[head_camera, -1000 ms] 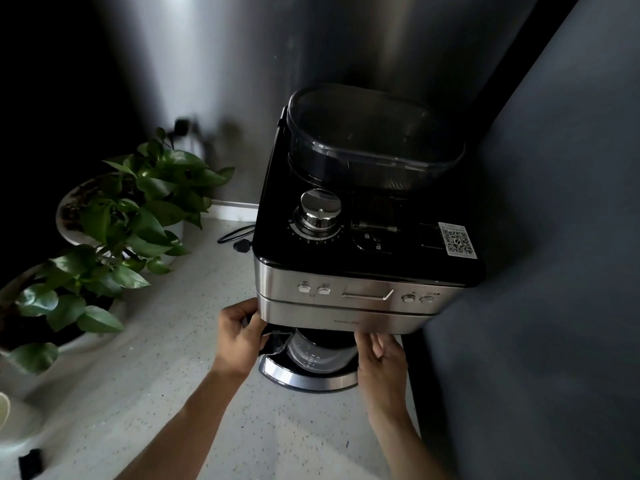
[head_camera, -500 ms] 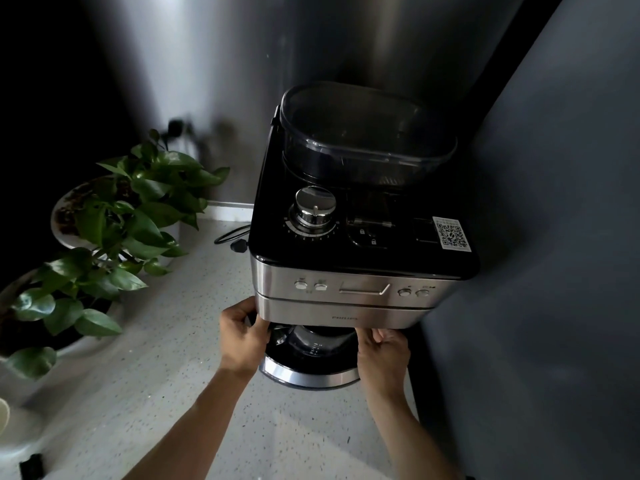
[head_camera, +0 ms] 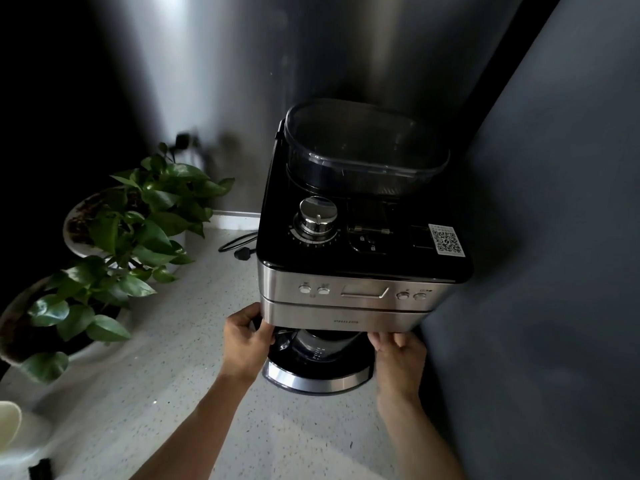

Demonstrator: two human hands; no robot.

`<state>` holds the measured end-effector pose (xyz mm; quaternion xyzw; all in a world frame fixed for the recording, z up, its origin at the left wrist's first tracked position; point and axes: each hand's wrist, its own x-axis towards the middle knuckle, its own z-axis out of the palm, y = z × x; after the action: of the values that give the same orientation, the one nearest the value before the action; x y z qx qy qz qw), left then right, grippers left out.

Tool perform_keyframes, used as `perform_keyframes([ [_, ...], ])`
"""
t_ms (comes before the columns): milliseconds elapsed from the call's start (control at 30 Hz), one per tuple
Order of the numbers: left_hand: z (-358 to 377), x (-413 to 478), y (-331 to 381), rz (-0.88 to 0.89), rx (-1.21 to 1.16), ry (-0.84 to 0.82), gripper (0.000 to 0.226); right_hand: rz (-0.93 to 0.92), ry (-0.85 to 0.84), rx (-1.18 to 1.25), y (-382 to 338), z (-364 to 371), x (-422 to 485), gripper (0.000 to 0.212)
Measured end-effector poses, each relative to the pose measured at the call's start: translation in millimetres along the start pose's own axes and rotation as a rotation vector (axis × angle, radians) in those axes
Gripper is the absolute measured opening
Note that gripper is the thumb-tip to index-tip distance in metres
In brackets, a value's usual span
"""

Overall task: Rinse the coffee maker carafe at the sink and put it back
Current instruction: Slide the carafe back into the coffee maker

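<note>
The glass carafe (head_camera: 317,345) sits on the round warming plate (head_camera: 313,382) under the steel and black coffee maker (head_camera: 346,294); the machine's front hides most of it. My left hand (head_camera: 244,341) is at the carafe's left side, fingers curled around its dark handle. My right hand (head_camera: 398,355) is at the carafe's right side with bent fingers tucked under the machine's lower edge. Whether those fingers grip the glass is hidden.
The machine stands on a pale speckled counter (head_camera: 180,393) against a dark wall (head_camera: 536,271) on the right. Two potted green plants (head_camera: 138,233) fill the left. A black power cord (head_camera: 239,245) lies behind the machine's left corner. A white object (head_camera: 8,422) sits at the far left edge.
The carafe has slid further in under the machine, and both hands have moved in with it. The view has tilted slightly.
</note>
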<state>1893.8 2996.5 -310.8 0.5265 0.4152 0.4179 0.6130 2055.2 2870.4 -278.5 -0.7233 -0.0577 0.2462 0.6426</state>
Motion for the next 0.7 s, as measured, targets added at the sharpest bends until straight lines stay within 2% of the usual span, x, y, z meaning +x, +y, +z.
perform_keyframes([
  [67,0.0,1.0,-2.6,-0.024,0.021,-0.009,0.018,0.096,0.004,0.246,-8.0,-3.3,-4.3,0.037],
  [133,-1.7,1.9,-5.5,-0.019,0.037,-0.014,0.023,0.255,-0.061,0.552,-13.3,-2.7,-9.9,0.027],
  [200,-3.6,2.3,-5.7,-0.019,0.031,-0.021,0.026,0.405,-0.143,0.727,-16.9,-0.4,-15.9,0.033],
  [300,-5.4,1.2,-2.9,-0.001,0.008,-0.029,0.036,0.511,-0.276,0.861,-21.4,3.3,-18.8,0.062],
  [367,-6.5,1.3,-2.9,0.005,-0.007,-0.042,0.045,0.542,-0.327,0.936,-25.5,5.7,-20.7,0.070],
  [467,-8.2,1.6,-4.7,0.030,-0.023,-0.065,0.053,0.550,-0.336,0.956,-26.4,8.7,-21.3,0.069],
  [700,-6.9,1.1,-6.2,0.064,-0.030,-0.053,0.053,0.585,-0.294,1.071,-22.5,16.8,-20.8,0.063],
])
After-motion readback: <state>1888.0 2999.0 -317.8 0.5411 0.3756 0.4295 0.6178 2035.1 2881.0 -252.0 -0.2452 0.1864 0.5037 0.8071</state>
